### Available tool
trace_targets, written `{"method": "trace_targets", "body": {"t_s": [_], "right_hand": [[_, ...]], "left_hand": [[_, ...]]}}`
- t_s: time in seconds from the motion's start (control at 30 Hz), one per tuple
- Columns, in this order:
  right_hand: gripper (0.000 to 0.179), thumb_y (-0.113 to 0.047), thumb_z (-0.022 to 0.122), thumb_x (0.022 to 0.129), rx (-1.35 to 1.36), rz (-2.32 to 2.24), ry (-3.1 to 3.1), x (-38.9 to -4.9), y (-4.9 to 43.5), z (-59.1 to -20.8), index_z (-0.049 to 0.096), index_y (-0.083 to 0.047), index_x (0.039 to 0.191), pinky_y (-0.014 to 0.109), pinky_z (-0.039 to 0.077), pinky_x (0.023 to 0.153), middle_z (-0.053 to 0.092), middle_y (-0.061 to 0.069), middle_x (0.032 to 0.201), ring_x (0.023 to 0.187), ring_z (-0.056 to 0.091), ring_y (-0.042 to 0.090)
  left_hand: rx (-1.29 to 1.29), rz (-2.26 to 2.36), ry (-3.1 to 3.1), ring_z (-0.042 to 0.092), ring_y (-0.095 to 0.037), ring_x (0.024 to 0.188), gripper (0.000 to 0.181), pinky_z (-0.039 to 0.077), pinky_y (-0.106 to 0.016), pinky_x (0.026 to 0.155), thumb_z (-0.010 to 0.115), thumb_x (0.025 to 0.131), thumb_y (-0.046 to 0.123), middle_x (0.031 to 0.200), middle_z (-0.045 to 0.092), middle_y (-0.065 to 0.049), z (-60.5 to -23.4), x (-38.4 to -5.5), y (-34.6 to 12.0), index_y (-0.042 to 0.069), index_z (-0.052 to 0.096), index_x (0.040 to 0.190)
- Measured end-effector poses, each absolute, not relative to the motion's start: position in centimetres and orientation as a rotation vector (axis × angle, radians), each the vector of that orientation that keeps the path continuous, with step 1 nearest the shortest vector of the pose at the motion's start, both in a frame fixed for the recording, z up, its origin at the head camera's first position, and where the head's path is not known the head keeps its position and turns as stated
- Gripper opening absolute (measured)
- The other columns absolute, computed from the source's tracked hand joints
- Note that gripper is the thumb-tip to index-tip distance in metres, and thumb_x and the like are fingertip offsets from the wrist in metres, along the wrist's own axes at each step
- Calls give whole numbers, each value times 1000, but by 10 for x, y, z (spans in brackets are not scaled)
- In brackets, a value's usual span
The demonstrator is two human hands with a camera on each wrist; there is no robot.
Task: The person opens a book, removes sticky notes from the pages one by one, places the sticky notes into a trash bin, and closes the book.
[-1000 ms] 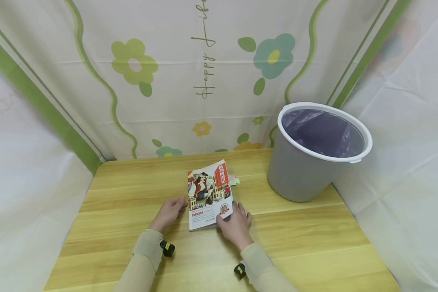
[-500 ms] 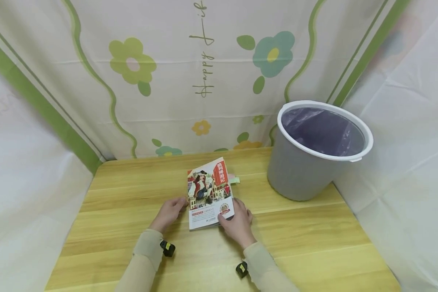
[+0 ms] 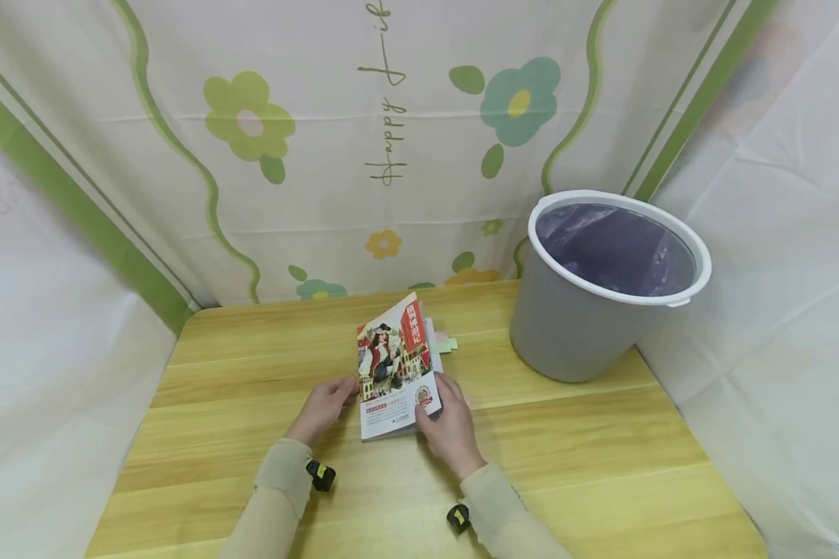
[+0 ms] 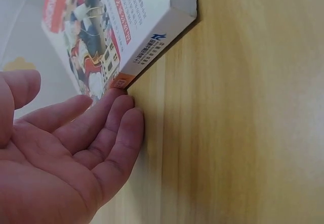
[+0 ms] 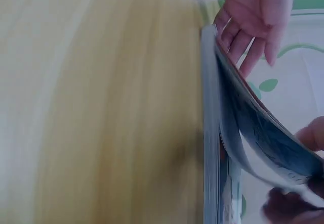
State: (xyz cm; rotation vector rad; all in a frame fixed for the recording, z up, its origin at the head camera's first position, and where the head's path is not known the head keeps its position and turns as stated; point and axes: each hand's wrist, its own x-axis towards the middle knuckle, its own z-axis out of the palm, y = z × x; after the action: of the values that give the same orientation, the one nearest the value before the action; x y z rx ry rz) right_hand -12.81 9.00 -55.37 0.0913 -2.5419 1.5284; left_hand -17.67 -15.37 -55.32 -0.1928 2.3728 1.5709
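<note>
A paperback book (image 3: 391, 349) with an illustrated front cover lies on the wooden table, its right side lifted. My right hand (image 3: 450, 427) pinches the cover's lower right edge between thumb and fingers. In the right wrist view, the raised cover (image 5: 273, 133) and a loose page bow away from the thick page block (image 5: 210, 123). My left hand (image 3: 325, 407) lies palm up beside the spine. In the left wrist view its relaxed fingers (image 4: 121, 133) touch or nearly touch the spine (image 4: 152, 44). Pastel sticky tabs (image 3: 449, 342) poke out from the right side.
A grey bin (image 3: 566, 334) with a white rim and a dark purple liner stands at the right rear of the table (image 3: 587, 466). Behind hangs a flower-patterned curtain (image 3: 322, 155), with white sheeting on both sides.
My right hand has lifted the cover's right side up and leftward, uncovering a page beneath it. The left hand stays in place by the spine. The head view has shifted slightly.
</note>
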Motion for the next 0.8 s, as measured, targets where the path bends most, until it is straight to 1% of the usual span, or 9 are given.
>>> {"method": "trace_targets", "body": {"t_s": [0.03,0.13,0.2,0.27,0.37,0.5,0.63,0.7,0.8], "right_hand": [[76,-10,75,85,85,1654,-2491,-127,88,-553,38,-7,152,43,43,105,48,14,145,123,54,30],[87,0,72,86,44,2036,-2268,-126,83,-551,22,-7,158,33,52,93,48,18,143,116,60,31],[85,3,69,87,29,2183,-2167,-124,79,-549,21,-4,157,29,53,89,50,23,141,115,61,34],[78,2,68,89,58,2197,-2170,-123,75,-548,27,-2,155,27,51,91,50,24,141,119,59,35],[69,-2,65,92,199,2059,-2305,-122,68,-546,33,-4,153,27,49,95,52,21,141,121,58,32],[73,-4,64,93,375,1834,-2449,-122,55,-544,28,-12,157,33,45,101,47,14,148,127,54,28],[73,-7,64,92,528,1573,-2532,-125,47,-544,30,-12,156,38,39,108,40,11,154,134,46,28],[73,-9,65,91,589,1461,-2565,-127,44,-544,32,-13,156,38,36,110,38,11,155,138,42,28],[74,-11,66,89,639,1381,-2614,-128,39,-545,33,-18,156,38,38,108,36,13,157,137,42,29]], "left_hand": [[-198,1567,2374,60,-31,116,51,48,-46,96,46,105,41,126,65,-16,-554,-177,-153,0,63,130],[-200,1555,2377,61,-29,114,52,50,-45,94,45,104,44,125,65,-15,-554,-177,-152,2,65,128],[-182,1557,2372,61,-30,114,53,50,-45,94,44,105,44,125,65,-15,-554,-177,-152,2,65,128],[-168,1558,2370,60,-31,115,53,49,-47,96,43,105,45,125,65,-16,-554,-176,-153,1,65,128],[-154,1537,2386,58,-33,118,55,45,-50,100,40,106,45,126,64,-17,-550,-174,-158,0,64,128],[-151,1536,2384,57,-34,119,59,44,-51,102,38,106,47,129,62,-19,-542,-174,-174,-1,60,131],[-135,1594,2351,55,-39,122,66,45,-50,102,37,105,51,135,56,-25,-532,-176,-195,-6,54,135],[-130,1609,2344,52,-41,124,68,44,-51,103,36,105,51,138,53,-27,-527,-176,-206,-8,50,138],[-122,1608,2352,49,-44,127,70,43,-53,103,34,106,50,141,49,-29,-521,-176,-222,-10,46,140]]}}
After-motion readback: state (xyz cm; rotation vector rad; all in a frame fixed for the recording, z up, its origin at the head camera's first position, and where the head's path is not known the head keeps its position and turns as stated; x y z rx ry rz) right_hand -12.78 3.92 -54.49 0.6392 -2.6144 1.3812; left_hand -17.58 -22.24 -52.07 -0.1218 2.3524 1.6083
